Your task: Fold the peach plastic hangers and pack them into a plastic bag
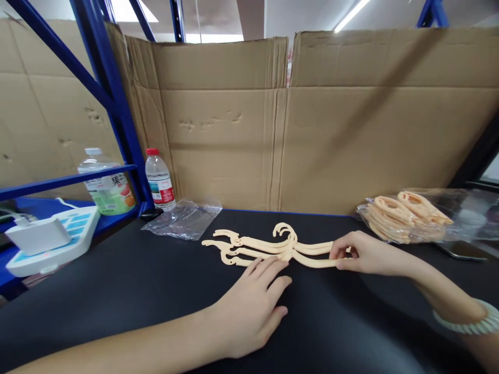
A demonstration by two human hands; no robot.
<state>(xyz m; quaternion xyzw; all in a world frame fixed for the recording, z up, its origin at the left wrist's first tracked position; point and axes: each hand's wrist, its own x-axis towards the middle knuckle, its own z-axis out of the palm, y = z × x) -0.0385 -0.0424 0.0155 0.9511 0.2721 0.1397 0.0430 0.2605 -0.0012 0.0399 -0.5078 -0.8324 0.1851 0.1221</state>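
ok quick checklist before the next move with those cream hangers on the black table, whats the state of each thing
1. Right hand grips the right end of the cream hangers: ok, fingers pinch it.
2. Left hand steadies the stack: ok, flat on the table, fingertips touching the middle.
3. Hangers aligned: not ok, left ends fan apart.
4. Hooks together: ok, they overlap at the centre.
5. Bag of hangers clear of the right hand: ok, apart from it.
6. Number of hangers in the stack: cannot tell.
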